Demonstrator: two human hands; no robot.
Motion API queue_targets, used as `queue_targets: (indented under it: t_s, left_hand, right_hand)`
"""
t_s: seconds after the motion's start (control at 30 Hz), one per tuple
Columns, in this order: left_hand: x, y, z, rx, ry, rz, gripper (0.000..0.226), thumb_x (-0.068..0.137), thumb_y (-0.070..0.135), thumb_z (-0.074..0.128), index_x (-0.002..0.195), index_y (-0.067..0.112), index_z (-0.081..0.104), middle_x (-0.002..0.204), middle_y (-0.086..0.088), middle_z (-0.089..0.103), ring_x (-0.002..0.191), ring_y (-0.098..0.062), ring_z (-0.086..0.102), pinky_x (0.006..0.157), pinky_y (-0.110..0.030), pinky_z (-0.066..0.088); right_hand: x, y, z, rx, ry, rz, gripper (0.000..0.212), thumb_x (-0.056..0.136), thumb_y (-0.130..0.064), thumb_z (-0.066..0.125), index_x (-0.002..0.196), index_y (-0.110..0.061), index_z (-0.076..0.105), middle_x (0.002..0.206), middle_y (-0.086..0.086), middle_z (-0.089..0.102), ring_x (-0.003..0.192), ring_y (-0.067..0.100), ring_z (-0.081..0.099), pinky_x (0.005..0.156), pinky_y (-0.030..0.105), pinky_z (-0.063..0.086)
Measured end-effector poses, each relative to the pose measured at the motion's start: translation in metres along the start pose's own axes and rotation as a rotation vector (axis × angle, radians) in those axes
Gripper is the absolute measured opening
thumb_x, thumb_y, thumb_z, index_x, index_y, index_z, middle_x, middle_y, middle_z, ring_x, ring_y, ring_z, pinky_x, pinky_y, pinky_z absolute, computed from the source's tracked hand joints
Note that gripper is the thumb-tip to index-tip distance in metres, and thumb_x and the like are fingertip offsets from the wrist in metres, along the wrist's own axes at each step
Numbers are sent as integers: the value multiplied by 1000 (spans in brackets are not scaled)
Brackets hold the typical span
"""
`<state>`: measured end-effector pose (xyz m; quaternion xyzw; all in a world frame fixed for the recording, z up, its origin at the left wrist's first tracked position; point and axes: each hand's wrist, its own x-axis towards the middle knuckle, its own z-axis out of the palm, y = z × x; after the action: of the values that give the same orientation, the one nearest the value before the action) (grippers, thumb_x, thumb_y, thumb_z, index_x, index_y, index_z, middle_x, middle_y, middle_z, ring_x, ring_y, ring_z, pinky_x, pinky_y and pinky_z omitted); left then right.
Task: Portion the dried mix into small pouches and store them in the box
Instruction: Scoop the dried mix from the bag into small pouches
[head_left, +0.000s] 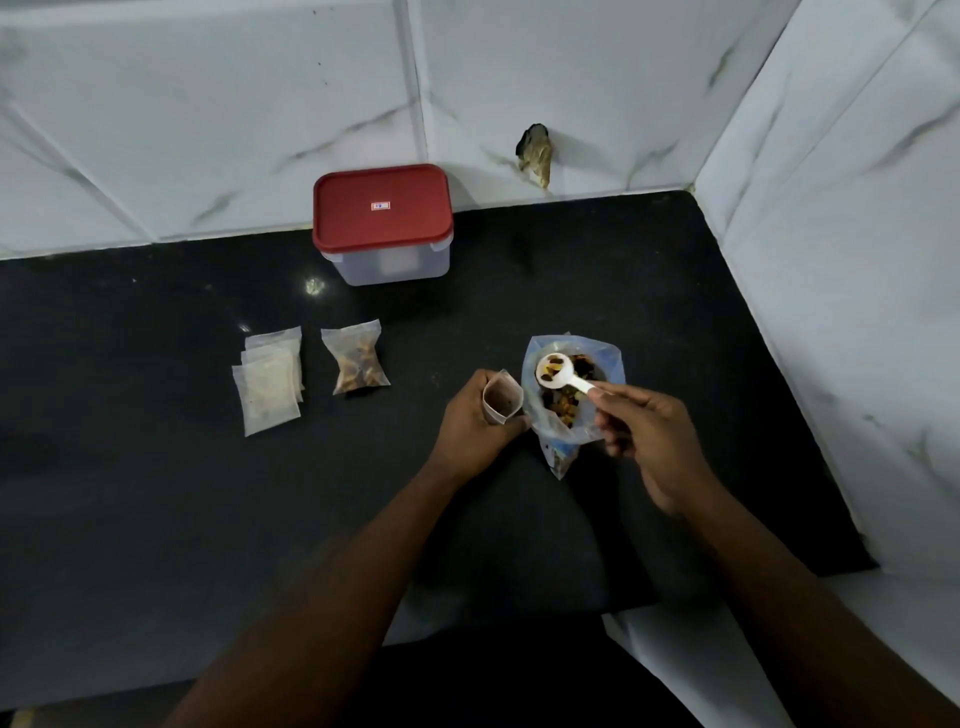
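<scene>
My left hand (470, 421) grips a small clear pouch (501, 400), held upright with its mouth open. Right beside it stands the big clear bag of dried mix (571, 400), also open at the top. My right hand (644, 431) pinches the handle of a white plastic spoon (558, 375); its bowl holds a few pieces of mix and hovers over the bag's mouth, just right of the pouch. One filled pouch (357, 358) lies on the counter to the left. A stack of empty pouches (267, 382) lies further left. The box (383, 223), clear with a red lid on, stands at the back.
All of this sits on a black stone counter (156, 493) in a corner of white marble-look tiled walls. A broken hole in the tile (535, 153) shows on the back wall. The counter's front edge runs below my forearms.
</scene>
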<state>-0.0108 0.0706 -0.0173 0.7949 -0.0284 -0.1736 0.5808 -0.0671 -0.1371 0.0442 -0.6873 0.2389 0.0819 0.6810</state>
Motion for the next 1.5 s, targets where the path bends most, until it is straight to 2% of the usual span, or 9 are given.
queue_targets:
  t_s: [0.13, 0.27, 0.37, 0.5, 0.73, 0.93, 1.2, 1.37, 1.5]
  left_hand:
    - [0, -2, 1, -33, -23, -30, 53, 84, 15, 83, 131, 24, 59, 120, 8, 69, 109, -3, 66, 96, -31, 56]
    - [3, -2, 5, -68, -79, -76, 67, 85, 14, 80, 145, 28, 53, 133, 9, 65, 122, -5, 62, 106, -37, 52]
    - [6, -2, 7, -88, -85, -107, 68, 86, 14, 79, 146, 30, 52, 133, 10, 65, 122, -4, 63, 107, -39, 53]
    - [8, 0, 8, -109, -110, -118, 60, 89, 11, 75, 142, 31, 56, 130, 10, 67, 119, -6, 65, 105, -39, 55]
    - [12, 1, 10, -155, -116, -110, 52, 90, 1, 70, 136, 24, 62, 123, 5, 73, 111, -7, 70, 92, -28, 57]
    - [14, -4, 10, -148, -125, -124, 56, 87, 4, 73, 135, 29, 61, 126, 5, 71, 117, -11, 68, 104, -45, 56]
    - [13, -2, 10, -156, -126, -108, 55, 88, 1, 72, 137, 23, 60, 125, 4, 71, 114, -8, 69, 99, -36, 57]
    - [15, -5, 9, -138, -140, -113, 56, 88, 7, 74, 139, 27, 58, 128, 5, 70, 117, -8, 67, 104, -42, 56]
    - [14, -7, 10, -138, -128, -104, 57, 86, 7, 76, 138, 27, 60, 127, 6, 71, 117, -8, 68, 104, -43, 55]
  right_hand:
    - [14, 0, -22, -251, 171, -31, 12, 97, -21, 65, 104, -19, 75, 78, -2, 69, 63, 7, 58, 57, 22, 47]
    - [23, -3, -21, -723, 160, -289, 16, 96, -19, 68, 111, -20, 74, 89, -11, 71, 75, -5, 65, 63, 12, 46]
    - [29, 2, -13, -922, 167, -520, 19, 95, -20, 67, 112, -17, 75, 92, -3, 75, 78, 3, 67, 71, 25, 57]
    - [37, 11, 1, -1117, 210, -590, 17, 96, -22, 65, 108, -17, 75, 91, -1, 71, 80, 12, 66, 68, 33, 59]
    - [37, 21, 12, -1151, 130, -620, 17, 94, -15, 66, 109, -14, 75, 97, 3, 73, 86, 18, 68, 70, 36, 59]
    - [29, 18, -2, -1050, 163, -671, 16, 92, -15, 64, 103, -12, 75, 86, 2, 70, 76, 16, 65, 64, 33, 56]
    - [45, 20, 16, -1182, 168, -652, 18, 92, -14, 69, 109, -14, 75, 94, 4, 72, 86, 22, 68, 66, 39, 59]
    - [32, 21, -2, -1168, 74, -704, 15, 91, -20, 69, 103, -16, 77, 93, 0, 74, 85, 15, 67, 68, 26, 52]
    - [33, 10, -9, -1094, 152, -718, 14, 90, -16, 71, 103, -15, 77, 86, 0, 71, 79, 14, 64, 63, 31, 54]
